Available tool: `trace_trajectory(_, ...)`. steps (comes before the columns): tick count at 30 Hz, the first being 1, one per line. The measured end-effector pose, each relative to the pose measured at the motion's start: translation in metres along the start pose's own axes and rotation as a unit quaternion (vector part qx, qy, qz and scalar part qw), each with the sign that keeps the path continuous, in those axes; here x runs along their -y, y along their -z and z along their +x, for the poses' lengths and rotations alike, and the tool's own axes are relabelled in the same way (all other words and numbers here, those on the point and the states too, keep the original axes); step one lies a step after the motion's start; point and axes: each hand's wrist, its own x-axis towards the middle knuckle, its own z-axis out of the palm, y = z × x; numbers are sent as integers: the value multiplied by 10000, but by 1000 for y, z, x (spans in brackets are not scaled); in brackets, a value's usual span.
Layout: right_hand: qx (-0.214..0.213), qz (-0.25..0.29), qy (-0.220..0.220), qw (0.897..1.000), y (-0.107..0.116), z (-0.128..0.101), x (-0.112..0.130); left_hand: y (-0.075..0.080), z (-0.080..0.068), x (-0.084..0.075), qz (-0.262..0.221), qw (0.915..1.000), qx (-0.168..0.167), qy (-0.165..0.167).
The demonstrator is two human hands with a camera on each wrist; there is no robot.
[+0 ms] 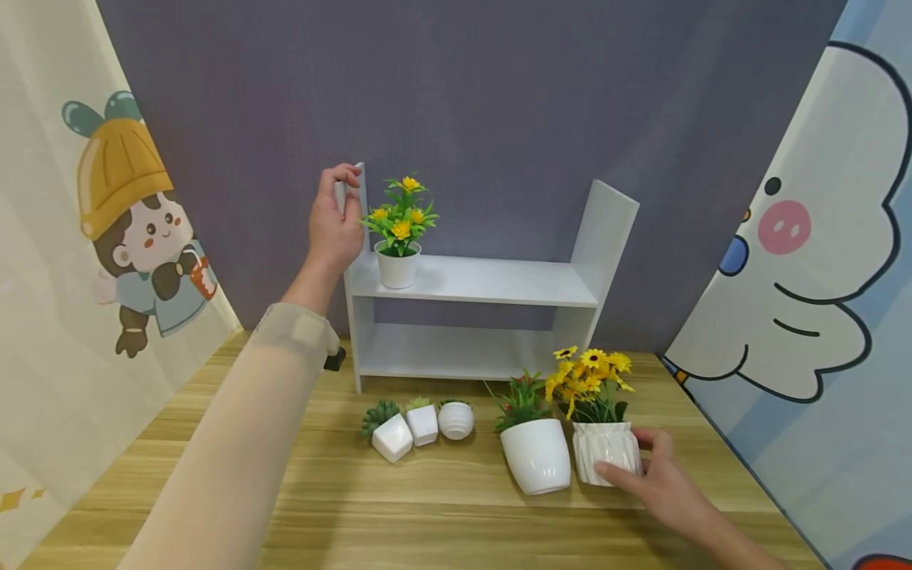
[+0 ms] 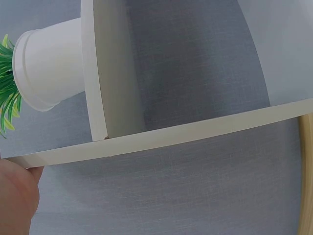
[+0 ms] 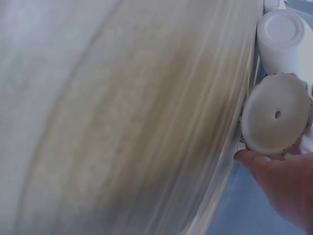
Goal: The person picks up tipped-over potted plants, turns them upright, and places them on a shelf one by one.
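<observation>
Left hand (image 1: 335, 218) raised, fingers clamped on the shelf (image 1: 477, 281) upright; right hand (image 1: 659, 475) low before the shelf, wrapping the ribbed pot (image 1: 606, 451).

Sheer beige sleeve (image 1: 235, 443) on left arm, right forearm bare

Ribbed white pot (image 1: 606, 452) w/ yellow flowers, upright on table.

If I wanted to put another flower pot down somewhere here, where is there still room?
The upper shelf is bare from the small yellow-flower pot across to the right upright. The lower shelf looks bare too. The table front is open. It is crowded just before the shelf: three tiny pots, the smooth pot and the ribbed pot that the right hand holds.
</observation>
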Motion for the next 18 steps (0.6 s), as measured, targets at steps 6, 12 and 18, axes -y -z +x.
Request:
trace_trajectory(6,-21,-85,19,10000,3,-4,0,-1,0,0,24,10000,-7,15)
trace_trajectory(12,-55,-342,-21,9994,5,-7,3,-1,-1,0,-46,10000,0,39)
trace_trajectory(18,-88,-666,76,9977,9,-13,6,0,0,1,-118,9999,-24,7)
